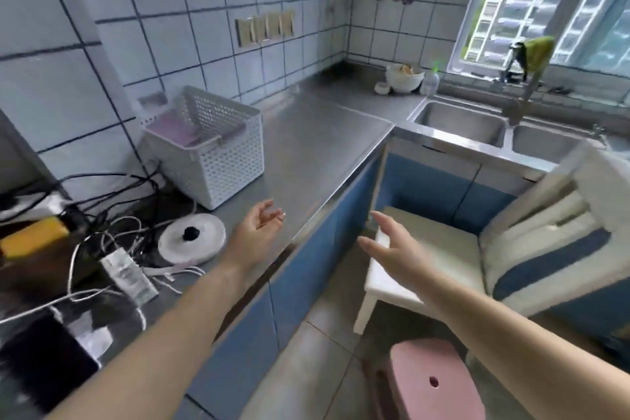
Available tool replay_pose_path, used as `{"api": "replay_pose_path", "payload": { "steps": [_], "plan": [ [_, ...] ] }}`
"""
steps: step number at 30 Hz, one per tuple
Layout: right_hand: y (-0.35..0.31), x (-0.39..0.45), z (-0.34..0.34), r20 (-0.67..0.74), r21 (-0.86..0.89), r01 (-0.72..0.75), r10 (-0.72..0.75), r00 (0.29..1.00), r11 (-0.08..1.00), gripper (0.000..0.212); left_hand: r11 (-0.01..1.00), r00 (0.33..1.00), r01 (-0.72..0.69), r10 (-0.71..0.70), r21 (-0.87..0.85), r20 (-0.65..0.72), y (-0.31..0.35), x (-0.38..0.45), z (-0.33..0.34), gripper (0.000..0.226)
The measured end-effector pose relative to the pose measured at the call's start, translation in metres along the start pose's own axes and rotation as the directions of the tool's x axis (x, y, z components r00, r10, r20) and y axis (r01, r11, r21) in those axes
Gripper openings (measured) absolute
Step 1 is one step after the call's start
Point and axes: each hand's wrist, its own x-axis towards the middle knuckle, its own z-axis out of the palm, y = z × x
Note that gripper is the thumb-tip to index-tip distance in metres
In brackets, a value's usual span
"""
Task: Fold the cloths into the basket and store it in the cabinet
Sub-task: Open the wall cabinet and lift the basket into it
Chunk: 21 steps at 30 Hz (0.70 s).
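Observation:
A white perforated basket (218,160) stands on the steel counter (306,147) against the tiled wall, with folded pinkish cloths (180,131) lying inside it. My left hand (259,225) hovers over the counter's front edge, a little in front of the basket, palm up and fingers apart, holding nothing. My right hand (388,245) is stretched out beyond the counter edge, above a white chair, fingers spread and empty. Blue cabinet doors (306,269) run beneath the counter, all shut as far as I can see.
Tangled cables (112,201), a white round lid with a black knob (192,237) and a power strip (129,276) crowd the counter's left end. A double sink (460,123) lies at the right. A white chair (443,249) and a pink stool (433,382) stand on the floor.

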Motion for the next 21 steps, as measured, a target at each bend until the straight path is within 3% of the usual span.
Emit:
{"api": "replay_pose_path", "payload": {
  "steps": [10,17,21],
  "plan": [
    [-0.055,0.156,0.054,0.187,-0.035,0.178,-0.168,0.968,0.984,0.063,0.994,0.958,0.027,-0.054,-0.101,-0.28,-0.006,0.076,-0.064,0.041],
    [-0.087,0.3,0.074,0.349,0.011,0.247,-0.235,0.907,0.969,0.064,0.981,0.825,0.013,-0.119,-0.193,-0.552,-0.002,0.158,-0.084,0.055],
    [-0.106,0.361,0.088,0.376,0.132,0.212,-0.246,0.893,0.968,0.074,0.96,0.763,-0.023,-0.163,-0.278,-0.626,-0.005,0.191,-0.09,0.065]
  ]
}}
